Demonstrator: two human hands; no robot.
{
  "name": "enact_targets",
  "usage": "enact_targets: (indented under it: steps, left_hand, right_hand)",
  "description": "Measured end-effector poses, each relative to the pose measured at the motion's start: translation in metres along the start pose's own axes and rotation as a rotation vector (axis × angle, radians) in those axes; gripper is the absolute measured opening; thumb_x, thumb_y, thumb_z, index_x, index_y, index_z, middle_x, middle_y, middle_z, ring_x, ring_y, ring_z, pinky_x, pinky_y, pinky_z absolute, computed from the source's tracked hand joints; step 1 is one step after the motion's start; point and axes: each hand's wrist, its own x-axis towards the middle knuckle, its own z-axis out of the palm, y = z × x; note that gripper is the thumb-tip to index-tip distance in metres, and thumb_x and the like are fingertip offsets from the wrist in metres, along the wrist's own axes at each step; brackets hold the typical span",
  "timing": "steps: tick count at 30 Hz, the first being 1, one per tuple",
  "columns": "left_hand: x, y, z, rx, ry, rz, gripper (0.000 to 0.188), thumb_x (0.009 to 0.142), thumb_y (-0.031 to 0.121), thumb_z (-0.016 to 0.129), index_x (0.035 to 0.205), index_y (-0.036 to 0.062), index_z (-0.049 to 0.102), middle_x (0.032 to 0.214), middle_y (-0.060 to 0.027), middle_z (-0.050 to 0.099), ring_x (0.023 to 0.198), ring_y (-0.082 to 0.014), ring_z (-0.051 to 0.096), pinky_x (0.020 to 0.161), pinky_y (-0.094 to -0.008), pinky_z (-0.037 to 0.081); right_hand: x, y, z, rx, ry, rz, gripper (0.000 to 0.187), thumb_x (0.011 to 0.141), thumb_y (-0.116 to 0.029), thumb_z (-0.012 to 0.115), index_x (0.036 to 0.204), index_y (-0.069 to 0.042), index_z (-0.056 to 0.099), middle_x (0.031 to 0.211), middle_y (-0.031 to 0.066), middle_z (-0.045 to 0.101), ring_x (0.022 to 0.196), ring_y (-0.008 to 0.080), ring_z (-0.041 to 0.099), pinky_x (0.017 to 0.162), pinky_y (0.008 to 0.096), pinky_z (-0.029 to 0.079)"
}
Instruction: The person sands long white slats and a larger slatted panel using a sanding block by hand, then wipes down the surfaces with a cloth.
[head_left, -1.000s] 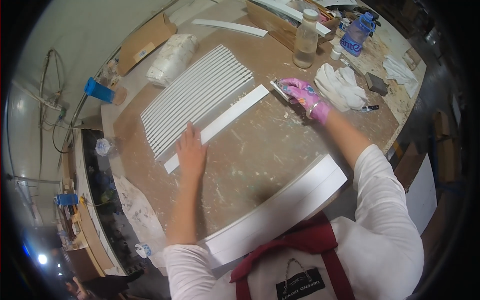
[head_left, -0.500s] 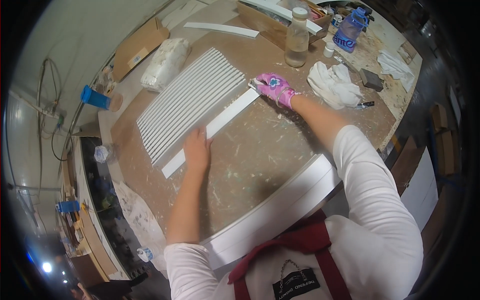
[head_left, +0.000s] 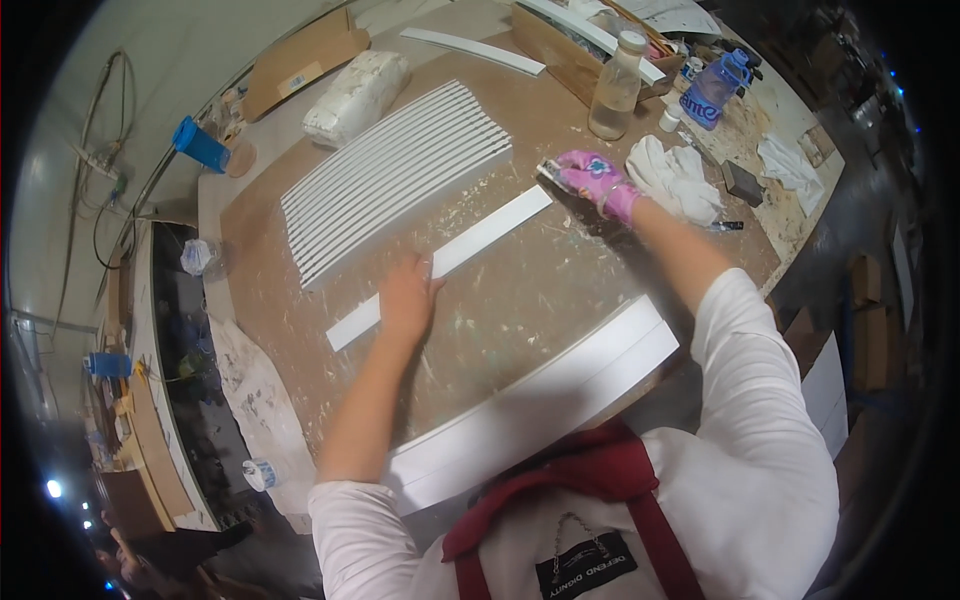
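Note:
A long flat white strip (head_left: 490,232) lies slantwise on the brown worktable. My bare left hand (head_left: 405,298) grips it near its middle, thumb on the near side, hiding part of it. My right hand (head_left: 595,183), in a pink flowered glove, is closed around a small flat pad with a pale edge (head_left: 547,175). That pad is just past the strip's far right end, tilted and largely covered by the glove. Beyond the strip, many similar white strips (head_left: 395,180) lie side by side in a row.
White boards (head_left: 540,400) line the table's near edge. A white wrapped bundle (head_left: 357,97) lies at the back. A glass bottle (head_left: 616,90), a blue-capped jug (head_left: 715,90), a white cloth (head_left: 672,178) and a grey block (head_left: 742,183) stand or lie at right. A blue cup (head_left: 200,145) is at far left.
My right hand has slid with the pad off the strip's far end, away from it to the right. The left hand keeps its hold; the whole view has shifted slightly.

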Motion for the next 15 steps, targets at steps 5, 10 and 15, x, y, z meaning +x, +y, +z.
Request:
enact_targets:
  steps: [5,10,15]
  left_hand:
    - [-0.02,-0.019,0.001,0.02,-0.011,-0.04,0.038,0.079,0.023,0.069,0.111,0.0036,0.06,0.111,-0.0128,0.059,0.099,-0.0337,0.057,0.084,-0.0436,0.046]
    - [-0.024,0.004,0.017,-0.031,-0.011,0.068,0.04,0.077,0.026,0.069,0.11,0.0051,0.06,0.113,-0.0122,0.06,0.104,-0.0321,0.057,0.086,-0.0419,0.047]
    - [-0.046,-0.002,0.059,0.317,0.127,0.118,0.045,0.088,0.027,0.055,0.129,0.0089,0.049,0.129,-0.0148,0.049,0.118,-0.0286,0.048,0.1,-0.043,0.038]
  right_hand:
    - [-0.027,-0.069,0.003,-0.196,-0.448,0.087,0.029,0.089,-0.033,0.053,0.095,-0.006,0.058,0.08,0.0155,0.059,0.071,0.028,0.059,0.07,0.0388,0.048]
    - [-0.014,-0.104,-0.02,-0.324,-0.532,-0.323,0.038,0.088,-0.034,0.052,0.113,-0.006,0.059,0.102,0.0156,0.062,0.095,0.0328,0.058,0.086,0.0413,0.046]
    - [-0.024,-0.235,0.128,-0.152,-0.498,-0.959,0.045,0.091,-0.036,0.053,0.127,-0.009,0.053,0.111,0.0144,0.06,0.103,0.0337,0.058,0.091,0.039,0.049]
